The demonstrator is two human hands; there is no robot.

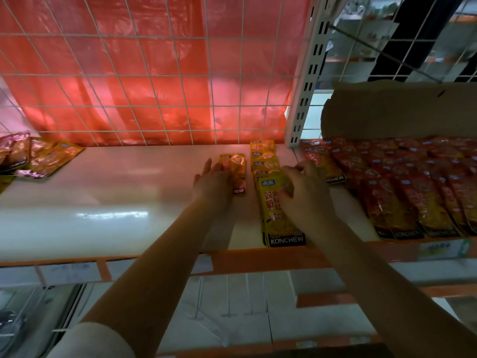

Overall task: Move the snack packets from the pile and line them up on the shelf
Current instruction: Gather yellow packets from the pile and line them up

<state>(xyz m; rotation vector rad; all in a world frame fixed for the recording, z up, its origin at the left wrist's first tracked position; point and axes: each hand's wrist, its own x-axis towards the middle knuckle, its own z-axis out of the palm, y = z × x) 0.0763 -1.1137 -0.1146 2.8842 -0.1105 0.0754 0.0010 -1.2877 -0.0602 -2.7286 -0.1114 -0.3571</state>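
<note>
A white shelf (108, 202) carries a column of overlapping yellow snack packets (277, 215) running from the back grid to the front edge. My right hand (302, 187) rests on top of this column with curled fingertips touching the front packet. A single yellow packet (236, 169) lies just left of the column, and my left hand (213, 180) lies on it with fingers fairly straight. A loose pile of packets (36, 158) sits at the far left of the shelf.
Rows of red packets (402, 187) fill the shelf to the right, behind a white slotted upright (307, 81). A wire grid with red plastic sheet (144, 73) closes the back. A cardboard flap (397, 109) stands behind the red packets. An orange rail (258, 259) edges the shelf front.
</note>
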